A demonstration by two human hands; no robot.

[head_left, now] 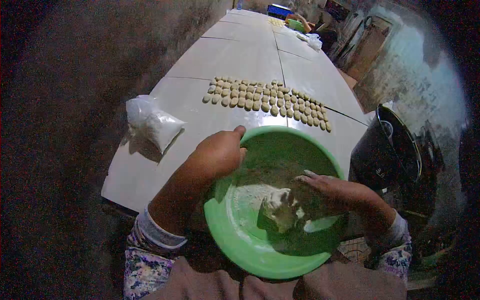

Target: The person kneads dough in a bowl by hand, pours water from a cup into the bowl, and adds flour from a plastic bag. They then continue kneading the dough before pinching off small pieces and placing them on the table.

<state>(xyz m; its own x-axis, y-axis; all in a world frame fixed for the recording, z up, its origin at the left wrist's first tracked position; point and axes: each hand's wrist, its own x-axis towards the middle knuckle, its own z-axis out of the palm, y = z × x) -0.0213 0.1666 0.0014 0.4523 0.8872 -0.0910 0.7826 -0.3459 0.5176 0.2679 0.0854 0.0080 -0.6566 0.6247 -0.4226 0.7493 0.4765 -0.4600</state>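
Observation:
A large green plastic basin (240,257) is tilted toward me at the table's near edge. My left hand (222,152) is closed on its far left rim, thumb on top. Inside the basin lies a pale floury lump (281,207) that looks like dough, with loose white flour (247,197) around it. My right hand (327,189) is inside the basin on the right, its flour-dusted fingers stretched out above the lump and apart from it. Part of that hand is in shadow. Beyond the basin, several rows of small oval dough pieces (265,95) lie on the table.
The long white tiled table (235,50) stretches away from me. A clear plastic bag of white powder (155,125) sits at the left edge. A black bucket (382,150) stands on the right. Another person's arm (303,22) shows at the far end beside a green container.

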